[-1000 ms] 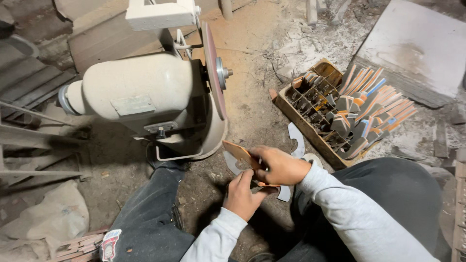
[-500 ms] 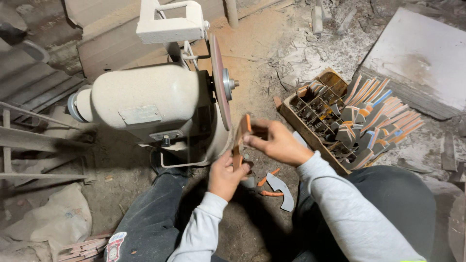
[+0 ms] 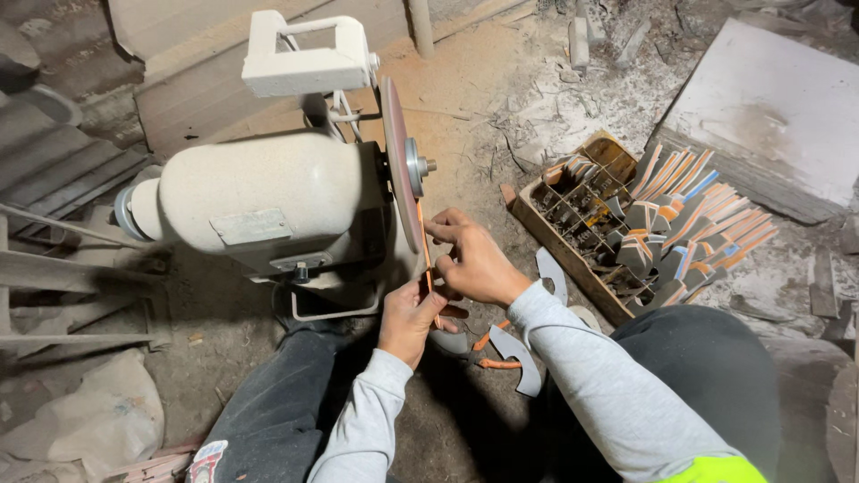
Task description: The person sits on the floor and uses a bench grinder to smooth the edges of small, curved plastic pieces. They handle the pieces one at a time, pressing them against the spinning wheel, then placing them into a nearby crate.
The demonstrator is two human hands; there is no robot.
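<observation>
both hands hold one thin orange-edged flat piece (image 3: 428, 268), seen edge-on, against the lower rim of the reddish grinding disc (image 3: 400, 174). the left hand (image 3: 410, 315) grasps the piece's lower end from below the disc, fingers curled round it. the right hand (image 3: 472, 259) pinches the upper part just right of the disc, index finger and thumb on the piece, the other fingers spread. whether the piece actually touches the disc face cannot be told.

the disc is mounted on the shaft of a cream-coloured bench grinder (image 3: 259, 206), which sits to the left of the disc on the dusty floor (image 3: 501, 80). a wooden crate (image 3: 586, 224) of curved blades with orange and blue handles lies to the right of the disc. loose curved metal blades (image 3: 519, 358) and an orange handle (image 3: 497, 364) lie on the floor below the disc, just beside the person's knee.
</observation>
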